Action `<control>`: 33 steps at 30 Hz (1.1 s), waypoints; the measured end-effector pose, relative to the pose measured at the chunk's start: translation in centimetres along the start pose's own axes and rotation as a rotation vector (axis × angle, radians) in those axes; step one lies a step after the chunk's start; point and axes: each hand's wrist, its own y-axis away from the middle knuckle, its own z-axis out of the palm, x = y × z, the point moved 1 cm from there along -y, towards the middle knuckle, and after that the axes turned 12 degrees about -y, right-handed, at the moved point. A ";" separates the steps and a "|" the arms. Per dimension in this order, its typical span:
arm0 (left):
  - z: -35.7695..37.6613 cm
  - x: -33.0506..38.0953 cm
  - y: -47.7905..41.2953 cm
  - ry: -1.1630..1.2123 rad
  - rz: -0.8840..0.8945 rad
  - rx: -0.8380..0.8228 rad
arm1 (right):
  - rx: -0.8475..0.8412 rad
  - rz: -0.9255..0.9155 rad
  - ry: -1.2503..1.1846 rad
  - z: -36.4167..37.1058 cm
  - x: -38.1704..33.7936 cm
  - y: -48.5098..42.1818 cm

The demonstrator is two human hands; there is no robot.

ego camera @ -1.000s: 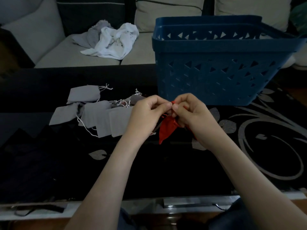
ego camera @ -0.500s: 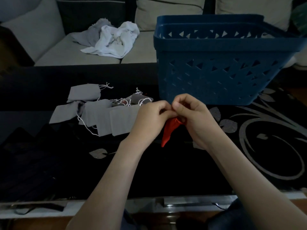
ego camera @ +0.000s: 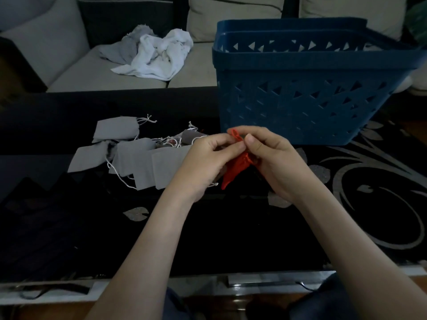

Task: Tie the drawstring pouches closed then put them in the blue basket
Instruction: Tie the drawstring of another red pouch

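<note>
Head view, sole camera. Fabric of the red pouch [ego camera: 235, 167] is thin and crumpled, gathered to a ruffled neck at the top and tapering to a point below. It is held above the worktop [ego camera: 231, 227], just in front of the blue basket [ego camera: 300, 105] and not inside it. The basket is rigid plastic, rectangular, with a thick rolled rim and walls pierced by triangular holes. The worktop surface is black and glossy with silver leaf and scroll patterns. The grey pouches [ego camera: 138, 158] are flat, matte, rectangular cloth with thin white cords trailing from their mouths.

Both forearms reach forward from the bottom edge and converge at centre. The left hand [ego camera: 205, 162] pinches the neck of the red pouch between thumb and forefinger, its other fingers curled. The right hand [ego camera: 275, 162] grips the same neck from the other side, thumb on top, fingers curled beneath. The pouch body hangs between the two palms.

Count: one red pouch, one basket, two hands. Five light grey pouches lie overlapping left of the hands; a sixth, darker one [ego camera: 191, 136] lies behind them. On the pale sofa [ego camera: 76, 72] beyond, one crumpled white cloth [ego camera: 157, 58] lies beside a grey one.
</note>
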 end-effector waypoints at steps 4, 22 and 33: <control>-0.1 0.0 0.0 -0.024 -0.019 -0.020 | -0.003 0.018 0.044 -0.3 -0.2 -0.1; -0.1 -0.8 -0.7 0.092 -0.006 0.188 | 0.108 -0.029 0.572 -0.7 0.0 -0.2; 0.1 0.1 -0.7 0.323 -0.049 0.068 | -0.004 0.183 0.460 -2.1 -0.9 0.0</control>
